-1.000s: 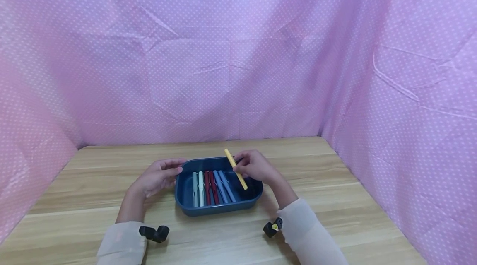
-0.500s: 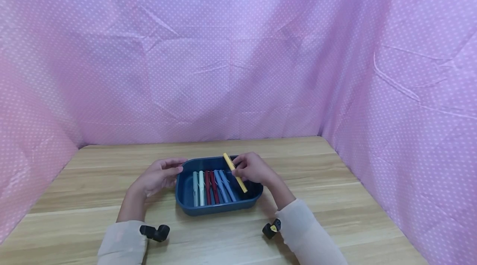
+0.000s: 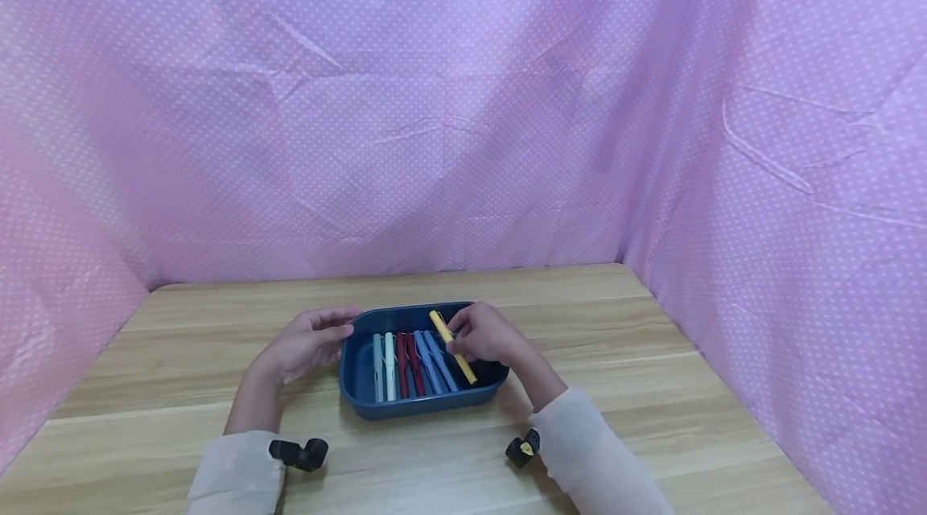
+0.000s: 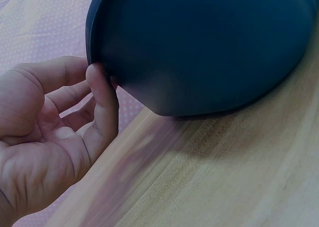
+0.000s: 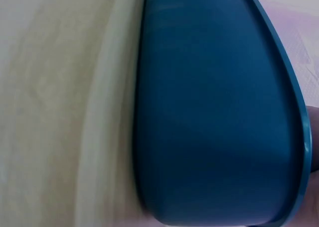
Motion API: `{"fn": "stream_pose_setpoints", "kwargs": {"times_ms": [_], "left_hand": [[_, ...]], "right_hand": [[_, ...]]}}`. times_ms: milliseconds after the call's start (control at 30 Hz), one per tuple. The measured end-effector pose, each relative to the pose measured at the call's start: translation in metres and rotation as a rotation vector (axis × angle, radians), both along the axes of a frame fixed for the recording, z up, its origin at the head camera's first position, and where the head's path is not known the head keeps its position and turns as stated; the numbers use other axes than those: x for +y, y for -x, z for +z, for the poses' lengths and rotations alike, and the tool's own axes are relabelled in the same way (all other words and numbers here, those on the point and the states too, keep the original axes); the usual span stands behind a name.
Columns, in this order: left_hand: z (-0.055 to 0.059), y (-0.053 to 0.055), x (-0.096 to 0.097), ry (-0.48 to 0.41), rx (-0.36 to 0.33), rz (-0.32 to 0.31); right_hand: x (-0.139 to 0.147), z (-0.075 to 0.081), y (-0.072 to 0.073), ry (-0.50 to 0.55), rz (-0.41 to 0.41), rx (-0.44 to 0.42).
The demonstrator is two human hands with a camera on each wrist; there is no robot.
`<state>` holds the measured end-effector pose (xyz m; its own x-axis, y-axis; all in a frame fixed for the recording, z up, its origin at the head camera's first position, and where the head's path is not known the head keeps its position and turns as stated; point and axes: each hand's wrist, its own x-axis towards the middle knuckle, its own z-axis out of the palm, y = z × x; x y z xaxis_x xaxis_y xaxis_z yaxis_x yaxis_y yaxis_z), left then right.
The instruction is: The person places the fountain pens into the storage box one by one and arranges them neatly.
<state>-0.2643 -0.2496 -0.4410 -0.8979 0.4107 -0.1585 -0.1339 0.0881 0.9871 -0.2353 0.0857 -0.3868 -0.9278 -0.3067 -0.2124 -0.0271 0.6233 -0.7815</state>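
A dark blue rectangular box [image 3: 427,412] with rounded corners stands on the table. Its left end is pinched at the rim between thumb and fingers of my left hand [image 3: 307,344]; the left wrist view shows the thumb [image 4: 103,95] on the box's near side. Over the right part of the box, my right hand [image 3: 487,334] pinches a yellow pen [image 3: 442,327] with a clip, slanted, its lower end inside the walls. Left of it lie two blue pens [image 3: 432,362], two dark red pens [image 3: 402,366], a whitish pen [image 3: 390,368] and a grey-green pen [image 3: 378,368], side by side.
The wooden table [image 3: 217,314] carries the box near its middle. A pink dotted cloth [image 3: 434,137] hangs behind and along both sides. In the right wrist view the box's outer wall [image 5: 214,112] hides most of the right hand.
My right hand has lowered the yellow pen further into the box and shifted it slightly left, closer to the blue pens. My left hand stays at the rim.
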Motion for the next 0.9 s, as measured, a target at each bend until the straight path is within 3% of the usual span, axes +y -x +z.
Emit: {"fn": "stream_pose_setpoints", "kwargs": {"times_ms": [433, 700, 900], "left_hand": [[0.001, -0.003, 0.0, 0.004, 0.009, 0.0], [0.0, -0.003, -0.001, -0.002, 0.01, 0.001], [0.0, -0.004, -0.001, 0.001, 0.01, 0.0]], "right_hand": [[-0.009, -0.007, -0.002, -0.055, -0.01, -0.042], [-0.012, -0.013, -0.003, -0.141, -0.011, 0.003], [-0.013, -0.013, -0.004, -0.148, -0.01, -0.001]]}}
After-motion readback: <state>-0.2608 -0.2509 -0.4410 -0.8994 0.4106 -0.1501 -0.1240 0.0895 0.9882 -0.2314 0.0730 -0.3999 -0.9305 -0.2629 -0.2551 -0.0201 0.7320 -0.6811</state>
